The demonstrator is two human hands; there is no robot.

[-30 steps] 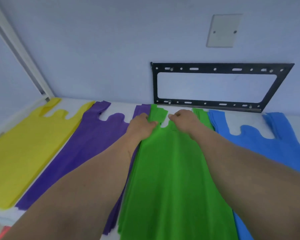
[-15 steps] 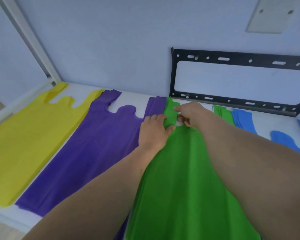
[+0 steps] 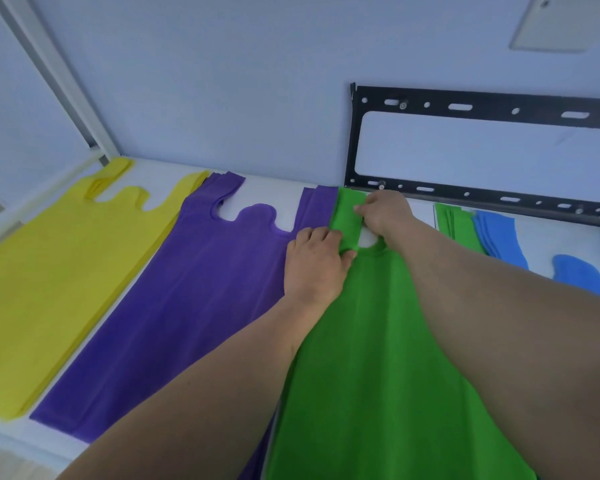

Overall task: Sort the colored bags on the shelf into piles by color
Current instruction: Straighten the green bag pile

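Now you are squaring the green bag (image 3: pixel 378 341) on its pile on the shelf (image 3: pixel 267 192), between purple pile (image 3: pixel 187 289) and blue pile (image 3: pixel 492 230). Your left hand (image 3: pixel 314 265) presses flat; your right hand (image 3: pixel 385 211) pinches the handle. Next, align that handle and let go.

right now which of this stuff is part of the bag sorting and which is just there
Part of the job:
green bags, left hand and right hand on their handles
purple bags
yellow bags
blue bags
shelf

Just there:
black bracket on the wall
wall plate
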